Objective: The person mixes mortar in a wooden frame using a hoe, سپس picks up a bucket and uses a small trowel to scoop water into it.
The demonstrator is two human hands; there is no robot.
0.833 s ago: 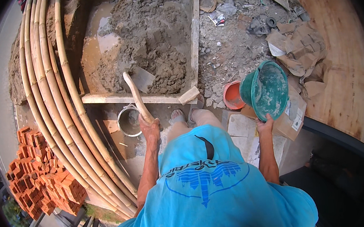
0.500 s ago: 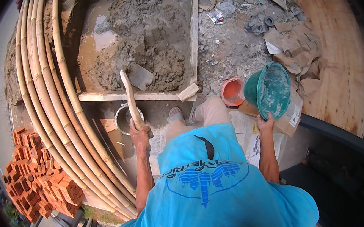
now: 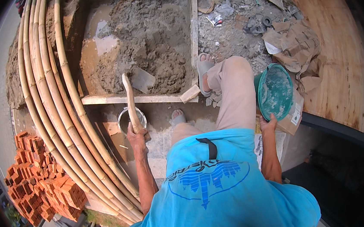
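Observation:
My left hand (image 3: pixel 138 135) is closed around the thick near end of a curved wooden handle (image 3: pixel 130 101). Beside the handle's far end, a flat grey metal blade (image 3: pixel 143 79) rests in the wet mortar (image 3: pixel 159 46); whether the two are joined I cannot tell. Under the handle stands a round bucket (image 3: pixel 122 122) with a pale rim, partly hidden. My right hand (image 3: pixel 269 124) grips the lower rim of a green bucket (image 3: pixel 276 92), thumb inside. The bucket is tilted and its inside is smeared with grey residue.
A wooden border (image 3: pixel 133 99) edges the mortar, with a wood block (image 3: pixel 190 93) at its corner. Bamboo poles (image 3: pixel 55 94) curve along the left, beside stacked red bricks (image 3: pixel 45 181). Rubble (image 3: pixel 222 34), crumpled brown paper (image 3: pixel 295 47), a cardboard box (image 3: pixel 292 114) and plywood (image 3: pixel 337 56) are at right.
My right leg has lifted and stepped forward, its foot now by the border's corner. It hides the orange bucket seen before. Both hands keep their holds; the green bucket has shifted slightly right.

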